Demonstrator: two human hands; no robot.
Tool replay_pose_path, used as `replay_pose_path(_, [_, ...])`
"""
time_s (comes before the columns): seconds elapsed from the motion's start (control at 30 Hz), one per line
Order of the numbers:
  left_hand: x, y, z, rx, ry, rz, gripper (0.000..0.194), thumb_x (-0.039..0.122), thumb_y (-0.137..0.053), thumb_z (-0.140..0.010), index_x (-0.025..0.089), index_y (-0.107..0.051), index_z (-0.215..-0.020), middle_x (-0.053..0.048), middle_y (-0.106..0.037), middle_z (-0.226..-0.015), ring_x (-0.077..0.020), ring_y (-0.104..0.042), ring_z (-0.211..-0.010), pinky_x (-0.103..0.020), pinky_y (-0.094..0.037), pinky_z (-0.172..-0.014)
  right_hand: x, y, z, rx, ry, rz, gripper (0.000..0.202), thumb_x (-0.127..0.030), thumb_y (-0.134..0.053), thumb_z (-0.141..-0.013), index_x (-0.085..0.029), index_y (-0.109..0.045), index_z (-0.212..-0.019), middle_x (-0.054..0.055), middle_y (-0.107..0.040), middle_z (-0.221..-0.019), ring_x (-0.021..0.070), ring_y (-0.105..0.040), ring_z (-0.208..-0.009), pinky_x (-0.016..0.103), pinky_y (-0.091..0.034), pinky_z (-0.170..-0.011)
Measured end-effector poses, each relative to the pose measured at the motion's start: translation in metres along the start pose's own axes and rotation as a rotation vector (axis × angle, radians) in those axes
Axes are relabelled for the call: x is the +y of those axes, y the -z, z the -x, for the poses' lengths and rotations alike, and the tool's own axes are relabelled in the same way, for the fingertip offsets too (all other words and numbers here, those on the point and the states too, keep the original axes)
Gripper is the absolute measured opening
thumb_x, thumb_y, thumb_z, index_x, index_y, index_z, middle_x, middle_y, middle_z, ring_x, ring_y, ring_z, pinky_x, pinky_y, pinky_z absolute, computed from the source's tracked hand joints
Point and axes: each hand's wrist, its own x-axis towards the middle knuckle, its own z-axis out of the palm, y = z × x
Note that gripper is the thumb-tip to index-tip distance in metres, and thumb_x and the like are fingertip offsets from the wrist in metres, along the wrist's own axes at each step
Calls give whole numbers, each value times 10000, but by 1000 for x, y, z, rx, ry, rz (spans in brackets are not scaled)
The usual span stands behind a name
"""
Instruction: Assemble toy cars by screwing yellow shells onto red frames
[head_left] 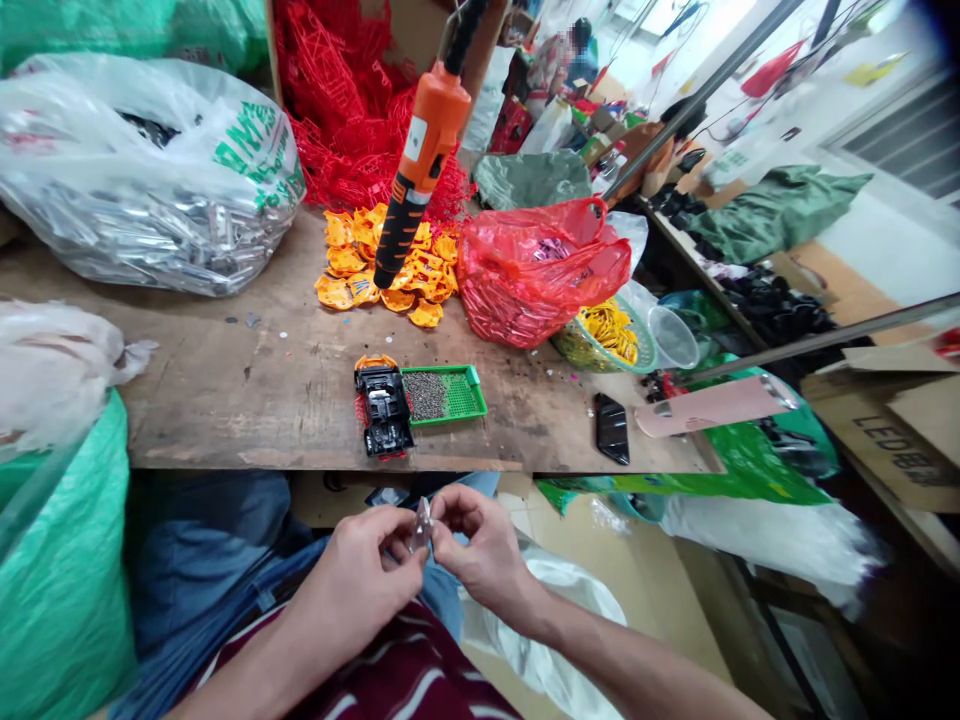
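Over my lap, in front of the bench edge, I pinch a small shiny see-through piece (421, 526) between both hands. My left hand (375, 555) is closed on its lower part with thumb and fingers. Against its upper right edge, my right hand (480, 545) presses its fingertips, closed too. On the bench just beyond lies a black toy car underbody (386, 405) with an orange part at its far end. It sits against the left side of a green tray (469, 392) of small screws (426, 394).
An orange electric screwdriver (427, 150) hangs above orange toy shells (409, 275). A bag of silvery parts (165, 200) stands left, a red plastic bag (525, 275) right, beside a basket of yellow parts (592, 352). A phone (611, 428) and pink bottle (712, 405) lie near the right end.
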Motion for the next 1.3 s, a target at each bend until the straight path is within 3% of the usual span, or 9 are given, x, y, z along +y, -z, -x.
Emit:
replay_pose_path(0.17, [-3,0,-2,32,-20,-4,216,196,-550,-773,162,-728,-889,-19,-694,-745,-155,-635,-642,-236,-485,-594,11,13,-9,48,687,380,177,-56,-608,-747,-207,-567,-829,23,-625,-739,156,-600,-689,275,-510,-639])
replay_pose_path(0.33, [-8,-1,-4,36,-23,0,202,249,-570,-790,159,-730,-874,-20,-694,-713,-156,-622,-623,-243,-490,-590,13,26,-19,-75,991,613,187,-111,-650,-796,-186,-591,-957,74,-676,-793,188,-631,-717,298,-527,-648])
replay_pose_path(0.53, [-9,-1,-3,78,-24,-23,190,234,-557,-791,167,-732,-820,-7,-669,-684,-146,-604,-597,-233,-472,-560,12,2,-8,50,349,177,109,-98,-610,-734,-196,-578,-769,18,-625,-745,136,-585,-658,251,-497,-609])
replay_pose_path(0.67, [-10,1,1,67,-57,-36,194,205,-546,-782,161,-728,-833,-29,-685,-741,-153,-626,-609,-246,-500,-580,-2,-7,-2,-45,-216,-181,92,-197,-657,-695,-169,-569,-698,-19,-590,-600,88,-510,-468,209,-418,-470])
replay_pose_path(0.8, [-12,1,2,73,-91,-76,199,163,-548,-751,162,-721,-850,-28,-683,-744,-148,-627,-594,-250,-509,-577,-18,-4,-2,-203,-509,-399,96,-195,-613,-676,-148,-563,-609,-53,-497,-467,48,-393,-380,181,-309,-410])
replay_pose_path(0.9, [-13,0,2,85,-108,-106,190,161,-546,-755,153,-711,-851,-27,-670,-738,-142,-623,-582,-246,-506,-571,-18,-2,-1,-155,-437,-248,47,-176,-609,-656,-151,-577,-631,-52,-500,-484,59,-406,-401,189,-328,-421])
replay_pose_path(1.13, [-12,0,3,127,-120,-86,201,193,-546,-788,155,-704,-905,-24,-660,-751,-142,-633,-600,-243,-513,-572,6,-2,1,135,464,364,138,-75,-584,-673,-208,-577,-708,6,-612,-712,146,-569,-668,271,-464,-634])
replay_pose_path(1.2, [-13,2,3,145,-138,-88,204,179,-542,-784,153,-701,-910,-25,-656,-759,-140,-635,-604,-241,-514,-571,6,-5,0,149,429,319,125,-86,-589,-676,-208,-577,-702,7,-611,-708,145,-570,-664,275,-471,-638])
replay_pose_path(1.3, [-15,4,5,169,-166,-129,185,159,-539,-772,150,-692,-877,-25,-644,-752,-137,-630,-598,-240,-513,-569,-4,-11,-1,80,2,35,61,-160,-616,-675,-191,-570,-699,-12,-585,-641,112,-529,-535,243,-439,-524])
